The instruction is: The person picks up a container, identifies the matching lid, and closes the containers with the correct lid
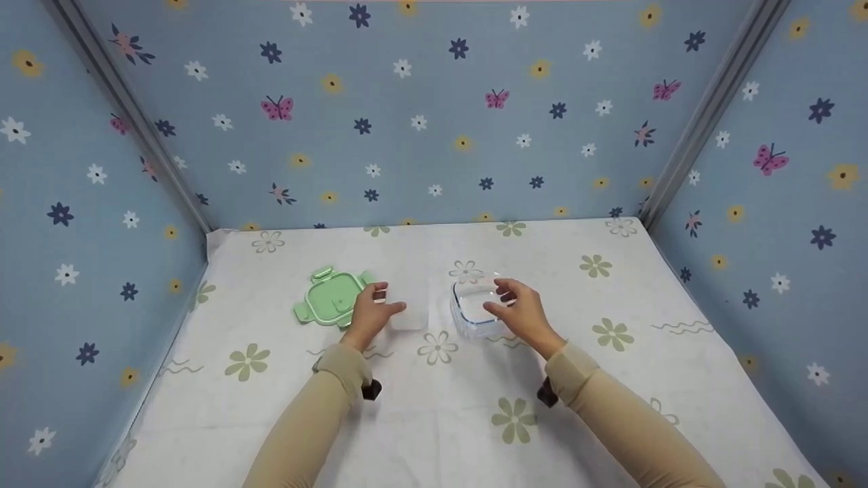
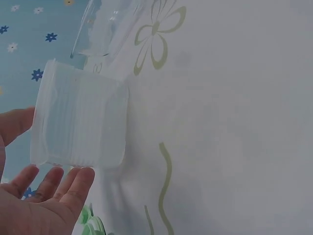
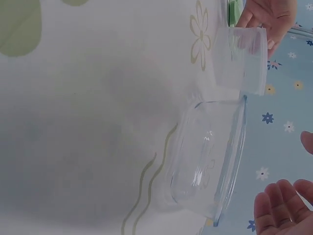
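Observation:
A translucent ribbed plastic tub [image 1: 409, 316] [image 2: 80, 120] stands on the white flowered cloth between a green clip lid [image 1: 331, 298] and a clear glass dish [image 1: 473, 306] [image 3: 210, 161]. My left hand [image 1: 371, 313] [image 2: 44, 196] is beside the tub on its left, with straight fingers at its base and the thumb apart; it has no grip on it. Just off the dish's near right rim hovers my right hand [image 1: 519, 308] [image 3: 286, 213], fingers loosely spread and holding nothing. The right wrist view also shows the tub [image 3: 242, 58] next to the dish's rim.
The cloth-covered table [image 1: 434, 420] is enclosed by blue flowered walls [image 1: 434, 115] on the left, back and right. The green lid lies flat, left of my left hand. A black wrist camera [image 1: 371, 390] sits on each forearm.

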Demonstrator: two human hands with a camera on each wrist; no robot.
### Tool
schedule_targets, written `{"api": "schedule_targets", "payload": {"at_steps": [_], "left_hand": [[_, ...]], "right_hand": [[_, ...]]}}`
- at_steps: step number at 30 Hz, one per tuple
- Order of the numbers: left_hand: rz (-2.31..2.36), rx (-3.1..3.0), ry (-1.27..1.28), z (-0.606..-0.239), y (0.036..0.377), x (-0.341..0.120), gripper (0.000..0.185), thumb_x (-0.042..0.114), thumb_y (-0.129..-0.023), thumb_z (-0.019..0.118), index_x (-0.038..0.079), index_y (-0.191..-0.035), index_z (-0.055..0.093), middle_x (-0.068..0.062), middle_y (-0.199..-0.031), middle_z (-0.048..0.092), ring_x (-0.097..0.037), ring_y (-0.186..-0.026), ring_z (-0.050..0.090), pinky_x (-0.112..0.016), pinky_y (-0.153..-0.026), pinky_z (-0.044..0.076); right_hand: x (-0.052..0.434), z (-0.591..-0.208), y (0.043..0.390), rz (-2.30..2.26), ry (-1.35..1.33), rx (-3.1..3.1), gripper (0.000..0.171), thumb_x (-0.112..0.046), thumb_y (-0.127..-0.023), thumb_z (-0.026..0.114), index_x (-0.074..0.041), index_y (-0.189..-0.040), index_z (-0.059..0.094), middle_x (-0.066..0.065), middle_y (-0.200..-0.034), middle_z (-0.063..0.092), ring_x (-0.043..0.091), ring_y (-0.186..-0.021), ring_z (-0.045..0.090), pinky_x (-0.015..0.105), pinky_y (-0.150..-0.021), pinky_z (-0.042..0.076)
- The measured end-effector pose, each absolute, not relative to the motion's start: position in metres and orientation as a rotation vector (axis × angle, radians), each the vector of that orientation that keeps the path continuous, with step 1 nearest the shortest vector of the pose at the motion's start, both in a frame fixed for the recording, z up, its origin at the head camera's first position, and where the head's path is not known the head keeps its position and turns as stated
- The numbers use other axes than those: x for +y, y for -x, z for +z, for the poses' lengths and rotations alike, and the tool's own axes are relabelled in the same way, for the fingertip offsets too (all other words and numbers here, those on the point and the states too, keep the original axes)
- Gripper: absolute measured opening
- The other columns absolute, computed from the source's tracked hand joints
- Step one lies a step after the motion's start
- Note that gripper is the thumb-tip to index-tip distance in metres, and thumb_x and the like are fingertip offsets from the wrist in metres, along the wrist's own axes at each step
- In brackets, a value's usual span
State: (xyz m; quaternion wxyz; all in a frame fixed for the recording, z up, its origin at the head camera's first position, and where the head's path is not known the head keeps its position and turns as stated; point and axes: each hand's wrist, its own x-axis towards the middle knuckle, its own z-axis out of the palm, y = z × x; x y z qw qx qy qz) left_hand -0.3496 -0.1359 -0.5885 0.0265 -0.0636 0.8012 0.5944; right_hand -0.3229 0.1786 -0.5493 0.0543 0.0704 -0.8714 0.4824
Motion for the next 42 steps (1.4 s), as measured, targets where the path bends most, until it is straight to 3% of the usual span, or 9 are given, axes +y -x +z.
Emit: {"api": "schedule_targets", "payload": {"at_steps": [5, 20, 29, 35, 42], "left_hand": [[1.859, 2.517, 0.152, -0.587, 0.347, -0.137, 0.067, 0.015, -0.096, 0.079, -0.007, -0.152, 0.050, -0.032, -0.155, 0.052, -0.049, -0.143, 0.054, -0.055, -0.121, 0.047], [1.760, 2.821, -0.048, -0.568, 0.331, -0.124, 0.061, 0.017, -0.099, 0.077, -0.007, -0.149, 0.053, -0.029, -0.153, 0.057, -0.046, -0.147, 0.052, -0.055, -0.125, 0.043], [1.780, 2.885, -0.150, -0.559, 0.321, -0.115, 0.055, 0.013, -0.098, 0.077, -0.007, -0.145, 0.058, -0.028, -0.149, 0.061, -0.044, -0.144, 0.056, -0.055, -0.121, 0.048], [1.828, 2.889, -0.237, -0.556, 0.318, -0.108, 0.054, 0.012, -0.098, 0.078, -0.006, -0.145, 0.058, -0.026, -0.148, 0.062, -0.043, -0.142, 0.057, -0.056, -0.118, 0.051], [1.920, 2.825, -0.278, -0.558, 0.312, -0.098, 0.052, 0.010, -0.097, 0.079, -0.006, -0.142, 0.059, -0.026, -0.143, 0.065, -0.042, -0.134, 0.062, -0.057, -0.112, 0.055]], "right_hand": [[0.185, -0.551, 0.323, 1.488, -0.170, -2.635, 0.051, -0.005, -0.092, 0.084, 0.008, -0.138, 0.066, 0.024, -0.123, 0.072, 0.046, -0.118, 0.068, 0.053, -0.104, 0.058], [0.199, -0.557, 0.325, 1.514, -0.084, -2.625, 0.054, -0.005, -0.094, 0.082, 0.008, -0.143, 0.063, 0.028, -0.130, 0.069, 0.046, -0.122, 0.066, 0.057, -0.110, 0.055], [0.210, -0.562, 0.326, 1.507, -0.067, -2.639, 0.056, -0.009, -0.095, 0.083, 0.004, -0.145, 0.061, 0.029, -0.140, 0.065, 0.043, -0.128, 0.064, 0.057, -0.114, 0.052], [0.213, -0.567, 0.326, 1.496, -0.091, -2.582, 0.059, -0.005, -0.094, 0.082, 0.008, -0.147, 0.059, 0.031, -0.139, 0.065, 0.048, -0.130, 0.064, 0.062, -0.114, 0.051], [0.215, -0.571, 0.327, 1.568, -0.041, -2.574, 0.062, -0.009, -0.096, 0.081, 0.005, -0.151, 0.055, 0.028, -0.148, 0.061, 0.049, -0.139, 0.058, 0.059, -0.120, 0.047]]}}
